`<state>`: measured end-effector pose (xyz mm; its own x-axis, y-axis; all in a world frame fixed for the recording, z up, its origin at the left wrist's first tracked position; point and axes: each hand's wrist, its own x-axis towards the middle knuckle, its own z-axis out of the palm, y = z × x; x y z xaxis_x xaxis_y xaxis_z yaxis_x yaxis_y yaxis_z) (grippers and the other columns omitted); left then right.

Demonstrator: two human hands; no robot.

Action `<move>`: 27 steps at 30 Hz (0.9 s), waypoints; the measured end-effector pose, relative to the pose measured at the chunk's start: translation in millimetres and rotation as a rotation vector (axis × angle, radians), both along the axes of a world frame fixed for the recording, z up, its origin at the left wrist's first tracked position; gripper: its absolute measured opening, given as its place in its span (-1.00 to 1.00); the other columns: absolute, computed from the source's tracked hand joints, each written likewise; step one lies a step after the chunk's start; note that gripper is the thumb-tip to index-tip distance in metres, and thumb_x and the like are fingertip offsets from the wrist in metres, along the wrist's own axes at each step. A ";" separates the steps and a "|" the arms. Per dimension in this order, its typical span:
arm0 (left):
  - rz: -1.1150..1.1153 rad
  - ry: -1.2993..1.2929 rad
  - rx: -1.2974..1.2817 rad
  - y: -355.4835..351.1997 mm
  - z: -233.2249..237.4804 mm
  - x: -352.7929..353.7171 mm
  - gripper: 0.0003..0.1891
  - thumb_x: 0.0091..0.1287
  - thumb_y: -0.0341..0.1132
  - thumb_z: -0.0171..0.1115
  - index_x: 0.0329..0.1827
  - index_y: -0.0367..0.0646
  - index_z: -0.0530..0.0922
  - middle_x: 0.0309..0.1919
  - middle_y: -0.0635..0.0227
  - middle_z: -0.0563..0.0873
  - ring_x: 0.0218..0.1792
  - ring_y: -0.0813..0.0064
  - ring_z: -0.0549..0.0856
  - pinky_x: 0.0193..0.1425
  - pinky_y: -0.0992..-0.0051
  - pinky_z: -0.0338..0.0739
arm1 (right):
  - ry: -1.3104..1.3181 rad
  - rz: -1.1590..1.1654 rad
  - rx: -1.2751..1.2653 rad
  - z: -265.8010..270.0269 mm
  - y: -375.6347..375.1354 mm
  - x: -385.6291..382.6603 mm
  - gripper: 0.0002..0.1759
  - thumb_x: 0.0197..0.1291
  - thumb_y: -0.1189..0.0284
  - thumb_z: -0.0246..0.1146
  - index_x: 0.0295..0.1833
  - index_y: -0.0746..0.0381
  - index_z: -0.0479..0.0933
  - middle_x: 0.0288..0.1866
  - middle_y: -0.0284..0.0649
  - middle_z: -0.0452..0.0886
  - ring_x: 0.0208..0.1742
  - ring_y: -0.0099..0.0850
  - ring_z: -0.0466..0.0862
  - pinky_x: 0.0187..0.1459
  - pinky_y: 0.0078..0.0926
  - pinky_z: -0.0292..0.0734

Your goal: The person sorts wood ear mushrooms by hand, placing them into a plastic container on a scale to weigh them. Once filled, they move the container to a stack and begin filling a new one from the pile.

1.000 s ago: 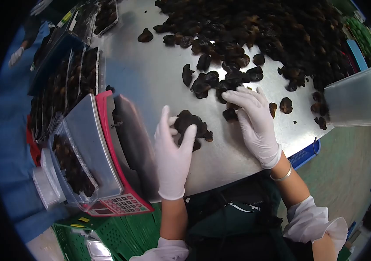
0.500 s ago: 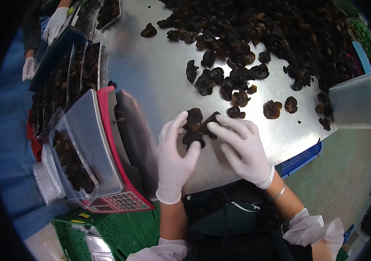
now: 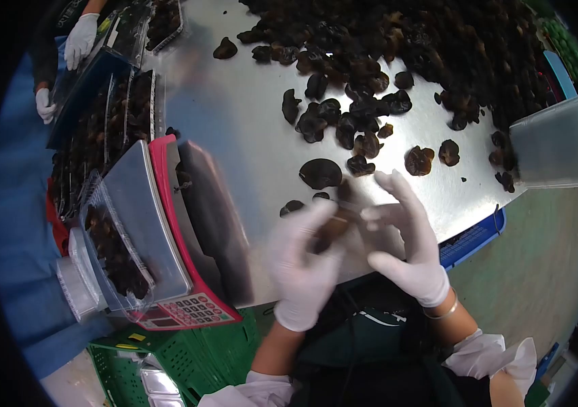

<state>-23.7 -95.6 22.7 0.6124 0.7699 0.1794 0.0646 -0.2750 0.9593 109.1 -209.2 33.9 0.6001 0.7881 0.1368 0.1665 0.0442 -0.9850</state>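
- Fingers (image 3: 317, 220) of the left hand (image 3: 301, 268) curl narrowly around a dark mushroom piece (image 3: 333, 229). They hold it just above the near edge of the steel table (image 3: 248, 136), right in front of the person's body.
- The right hand (image 3: 410, 239) is spread wide, with one finger raised and the others fanned. Its lower fingertips are close to the piece's upper end, but motion blur hides whether they touch it.
- Both hands wear thin white gloves.
- The piece looks like a thin, folded, ear-shaped fungus, so it is probably very light, soft and rubbery, not stiff. Its glossy skin suggests it may slip on glove material, and the frilled rim would likely tear if pulled hard.
- The thicker middle fold or stem end seems the safest place to hold it, with a gentle pinch between thumb and two fingers and not on the rim.
- Its long axis runs diagonally, with the upper end toward the right hand and the table and the lower end tucked into the left palm. Blur makes it impossible to tell which face is up.
- A flat loose mushroom (image 3: 321, 173) lies on the table just beyond the hands, and the big pile (image 3: 397, 41) lies well beyond it.
- A red scale (image 3: 167, 224) stands to the left with a clear tray (image 3: 109, 251) of mushrooms beside it, and a clear tub (image 3: 560, 142) lies at the far right edge.
- A co-worker's gloved hand (image 3: 80, 37) works at the far left corner.
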 end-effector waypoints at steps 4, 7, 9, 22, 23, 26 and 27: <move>-0.464 -0.052 -0.309 -56.9 9.5 13.4 -0.33 0.24 -0.66 0.31 0.48 -0.29 0.40 0.29 0.07 0.64 0.19 0.35 0.71 0.36 0.37 0.55 | 0.008 -0.166 -0.071 -0.2 -57.2 9.2 -0.35 -0.01 0.63 0.47 0.29 0.32 0.52 0.04 -0.18 0.60 -0.02 -0.44 0.66 0.03 -0.49 0.62; -0.553 -0.077 -0.493 -61.3 9.5 15.8 -0.40 0.23 -0.61 0.33 0.40 -0.27 0.51 0.24 0.07 0.68 0.12 0.27 0.76 0.27 0.36 0.60 | -0.026 -0.604 -0.160 0.8 -111.3 28.6 -0.69 0.34 0.61 0.12 0.17 0.28 0.55 0.02 -0.24 0.59 -0.10 -0.51 0.66 -0.10 -0.56 0.60; -0.464 0.017 0.037 -43.4 -0.2 10.3 -0.52 0.18 -0.61 0.34 0.22 -0.25 0.64 0.12 0.12 0.75 0.04 0.23 0.76 0.18 0.34 0.62 | -0.283 -0.742 -0.201 -3.4 -139.9 50.7 -0.51 0.49 0.44 0.00 0.46 0.32 0.40 0.35 -0.12 0.55 0.29 -0.33 0.58 0.35 -0.34 0.40; 0.161 0.330 0.351 37.8 -13.7 -6.0 -0.57 0.22 -0.50 0.39 0.20 -0.16 0.65 0.14 0.20 0.65 0.14 0.23 0.62 0.27 0.30 0.52 | -0.577 0.055 -0.124 -13.7 12.6 23.5 -0.48 0.15 0.63 0.27 0.27 0.16 0.60 0.16 -0.14 0.65 0.15 -0.16 0.61 0.19 -0.24 0.49; 0.157 0.327 0.344 37.3 -17.5 -9.6 -0.59 0.23 -0.53 0.36 0.18 -0.19 0.66 0.12 0.22 0.67 0.12 0.31 0.66 0.24 0.36 0.54 | -0.722 0.038 -0.172 -13.9 33.1 18.7 -0.48 0.13 0.61 0.26 0.26 0.12 0.61 0.15 -0.18 0.66 0.17 -0.20 0.59 0.21 -0.22 0.44; 0.133 0.301 0.373 36.0 -30.6 -16.9 -0.62 0.28 -0.55 0.30 0.18 -0.22 0.66 0.09 0.23 0.67 0.06 0.37 0.67 0.22 0.40 0.54 | -0.922 0.041 -0.238 -33.1 72.1 21.8 -0.49 0.10 0.57 0.24 0.21 0.06 0.62 0.10 -0.26 0.67 0.20 -0.26 0.55 0.24 -0.21 0.35; 0.131 0.303 0.372 35.7 -29.7 -18.2 -0.62 0.28 -0.55 0.30 0.18 -0.22 0.66 0.09 0.23 0.67 0.06 0.37 0.67 0.22 0.40 0.54 | -0.977 0.070 -0.260 -36.0 78.9 23.0 -0.51 0.09 0.55 0.23 0.18 0.04 0.63 0.07 -0.30 0.67 0.21 -0.28 0.53 0.24 -0.20 0.31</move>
<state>-41.9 -60.0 -7.1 0.5817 0.7616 0.2856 0.3823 -0.5659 0.7305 132.2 -130.3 -2.1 0.2680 0.8927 0.3623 0.9101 -0.1113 -0.3991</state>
